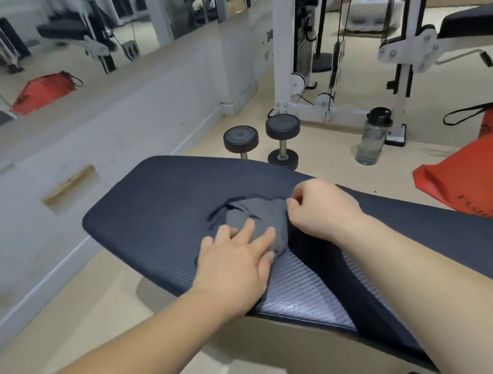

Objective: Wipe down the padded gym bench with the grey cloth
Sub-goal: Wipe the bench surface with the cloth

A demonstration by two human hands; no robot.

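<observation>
Gym floor, mirrored wall to the left; two dumbbells (283,139), a water bottle (371,137) and an orange bag (480,172) lie beyond the padded bench (149,204). Grey cloth (258,219) sits bunched on the bench pad, mid-surface. Left hand (238,261) is flat and released, pressing the cloth's near edge. Right hand (321,206) pinches the cloth's far-right corner. Judgement: wiping barely under way; no wiped area is distinguishable, and most of the pad remains.

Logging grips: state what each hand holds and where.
Right hand pinches the grey cloth at its right edge; left hand presses flat on it.
</observation>
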